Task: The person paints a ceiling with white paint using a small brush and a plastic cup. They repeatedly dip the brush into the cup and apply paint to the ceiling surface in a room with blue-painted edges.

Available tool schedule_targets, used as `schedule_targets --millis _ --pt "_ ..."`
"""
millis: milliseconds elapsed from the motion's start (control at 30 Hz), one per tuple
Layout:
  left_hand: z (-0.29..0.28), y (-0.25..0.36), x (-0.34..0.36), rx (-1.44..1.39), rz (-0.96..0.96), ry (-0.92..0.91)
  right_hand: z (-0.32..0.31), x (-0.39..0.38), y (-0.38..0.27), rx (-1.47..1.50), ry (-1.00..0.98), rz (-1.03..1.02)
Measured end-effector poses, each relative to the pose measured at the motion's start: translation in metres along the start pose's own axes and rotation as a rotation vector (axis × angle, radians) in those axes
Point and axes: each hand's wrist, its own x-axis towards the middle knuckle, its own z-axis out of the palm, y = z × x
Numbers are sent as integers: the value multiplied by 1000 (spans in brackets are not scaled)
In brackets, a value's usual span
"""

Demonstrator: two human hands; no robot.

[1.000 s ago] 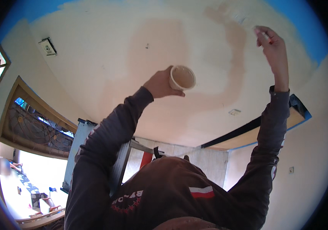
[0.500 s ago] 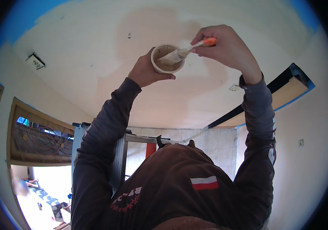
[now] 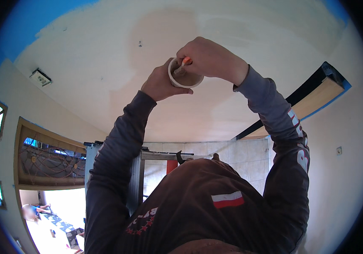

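My left hand [image 3: 161, 81] is wrapped around a white tub [image 3: 194, 81] of pale, cream-coloured paint, its open mouth facing me. Inside the tub is a paintbrush [image 3: 180, 68] with an orange handle end. My right hand [image 3: 202, 57] grips that brush by its handle, bent over the tub's rim with the fingers pointing toward it. The bristles go down into the tub and are mostly hidden by its wall and my fingers. Behind both hands spreads a large pale painted surface [image 3: 105, 59], with blue patches [image 3: 58, 19] along its edge.
A metal ladder [image 3: 135, 178] stands by my left arm. To the left are a doorway with a wooden-framed transom [image 3: 52, 165] and a person [image 3: 31, 211] beyond it. A socket box [image 3: 40, 77] lies at left; a black-and-wood beam [image 3: 312, 93] juts at right.
My right hand has moved left and down toward the tub, tipping the brush steeper so its handle end is now over the tub. The left hand has barely moved.
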Motion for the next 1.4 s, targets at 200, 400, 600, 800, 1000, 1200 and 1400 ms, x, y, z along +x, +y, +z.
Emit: schedule_targets --millis 200,400,600,800,1000,1200,1400 --pt "1 -2 0 15 43 54 -26 -2 7 18 0 70" --pt "4 -9 3 -2 75 100 -39 -21 26 277 107 329" --pt "4 -12 3 -10 71 110 -36 -42 48 482 139 544" --pt "3 -11 3 -10 64 93 -25 -63 75 802 146 683" --pt "2 -9 2 -70 14 51 -29 -73 88 712 -20 582" --pt "0 -5 1 -63 6 61 -19 -79 82 426 -4 330" --pt "0 -7 1 -69 6 65 -20 -81 76 418 0 365"
